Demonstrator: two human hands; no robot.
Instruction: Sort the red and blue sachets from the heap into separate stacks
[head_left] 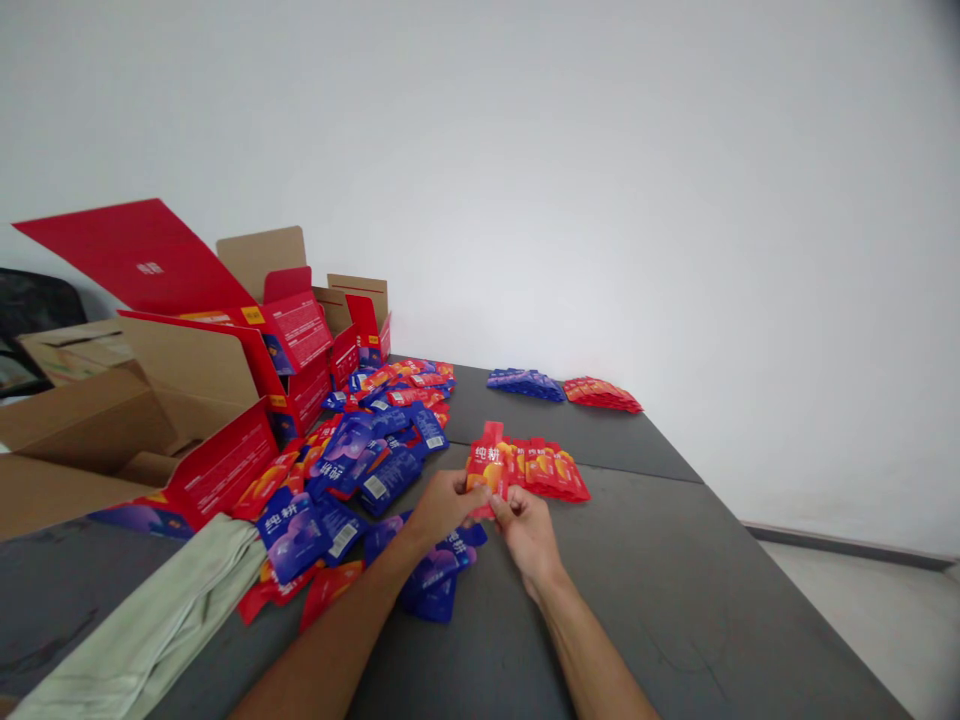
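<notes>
One red packet (pixel 487 455) is held upright above the dark table (pixel 645 590), in front of the person. The left hand (pixel 444 503) grips its left side, thumb across the front; the fingers of the right hand (pixel 527 530) are closed on its lower right edge.

Directly behind the packet, and partly covered by it, lies an overlapping row of red packets (pixel 555 470). Farther back, near the wall, lie a row of blue packets (pixel 525 384) and, just beside it on the right, a second red row (pixel 602 394).

To the left, a loose mixed heap of packets (pixel 390 470), blue and red, spreads back along the boxes. The left forearm crosses its near end and hides part of it. A pale green cloth (pixel 161 625) lies at the near left.

Several red boxes line the left side, flaps raised. The nearest box (pixel 225 470) is open, brown board showing inside; its floor is only partly visible. Contents of the middle boxes (pixel 300 335) and the far box (pixel 369 325) cannot be determined.
</notes>
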